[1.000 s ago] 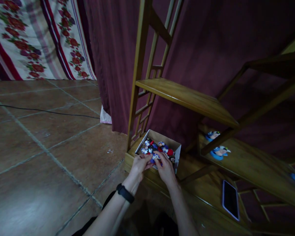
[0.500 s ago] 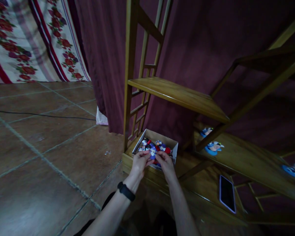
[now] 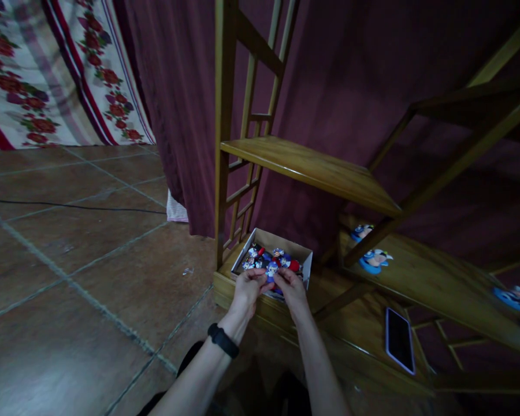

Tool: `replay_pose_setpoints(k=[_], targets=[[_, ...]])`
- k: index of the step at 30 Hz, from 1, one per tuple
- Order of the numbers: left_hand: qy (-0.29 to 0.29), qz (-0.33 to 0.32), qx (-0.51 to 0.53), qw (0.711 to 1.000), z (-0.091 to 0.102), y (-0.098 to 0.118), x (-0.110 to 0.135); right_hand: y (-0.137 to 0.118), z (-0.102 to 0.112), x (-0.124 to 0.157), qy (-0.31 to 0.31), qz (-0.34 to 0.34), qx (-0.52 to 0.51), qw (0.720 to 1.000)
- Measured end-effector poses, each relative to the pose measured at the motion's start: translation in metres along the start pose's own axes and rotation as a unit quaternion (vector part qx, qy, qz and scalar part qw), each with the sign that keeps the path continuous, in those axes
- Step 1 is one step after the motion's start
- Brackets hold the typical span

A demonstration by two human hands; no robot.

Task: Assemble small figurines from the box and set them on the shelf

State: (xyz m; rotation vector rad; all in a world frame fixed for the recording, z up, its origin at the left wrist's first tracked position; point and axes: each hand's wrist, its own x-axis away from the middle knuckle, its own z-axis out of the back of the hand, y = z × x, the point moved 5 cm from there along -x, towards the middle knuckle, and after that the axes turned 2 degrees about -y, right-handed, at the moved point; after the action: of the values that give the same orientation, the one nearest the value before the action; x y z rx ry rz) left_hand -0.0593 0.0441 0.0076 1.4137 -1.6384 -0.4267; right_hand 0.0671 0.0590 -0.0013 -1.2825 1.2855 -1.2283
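Between the fingertips of both hands is a small purple-and-white figurine (image 3: 271, 270), held upright over the near side of an open cardboard box (image 3: 305, 257). My left hand (image 3: 248, 288) pinches it from the left, and a black band circles that wrist. From the other side my right hand (image 3: 291, 286) grips it with thumb and fingers. Inside the box lie several more small figurines (image 3: 255, 252) in red, black, blue and white; my hands hide part of them. The box rests on the low wooden shelf of a rack.
A wooden shelf board (image 3: 312, 167) juts out above the box, beside a wooden upright (image 3: 225, 127). Figurines on blue bases (image 3: 372, 263) stand on a shelf at right. A phone or tablet (image 3: 399, 340) lies on the lower board. A black cable (image 3: 73, 205) crosses the tiled floor.
The figurine has shifted very slightly between my fingertips; both hands keep their hold. The whole view has drifted a little, with the surroundings sliding slightly left.
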Motion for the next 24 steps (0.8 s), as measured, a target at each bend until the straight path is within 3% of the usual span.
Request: replay_pose_setpoints(k=[13, 19, 24], targets=[[0.000, -0.008, -0.033, 0.999, -0.0006, 0.0033, 0.0039, -0.0010, 0.0009, -0.0003, -0.071, -0.015, 0.003, 0.997], [-0.006, -0.009, -0.034, 0.999, -0.0006, 0.0038, 0.0017, -0.0033, 0.0004, -0.0042, -0.060, 0.028, 0.027, 0.997], [-0.024, -0.008, -0.039, 0.999, -0.0033, 0.0025, -0.0016, -0.0017, -0.0001, -0.0058, -0.070, 0.022, 0.027, 0.997]])
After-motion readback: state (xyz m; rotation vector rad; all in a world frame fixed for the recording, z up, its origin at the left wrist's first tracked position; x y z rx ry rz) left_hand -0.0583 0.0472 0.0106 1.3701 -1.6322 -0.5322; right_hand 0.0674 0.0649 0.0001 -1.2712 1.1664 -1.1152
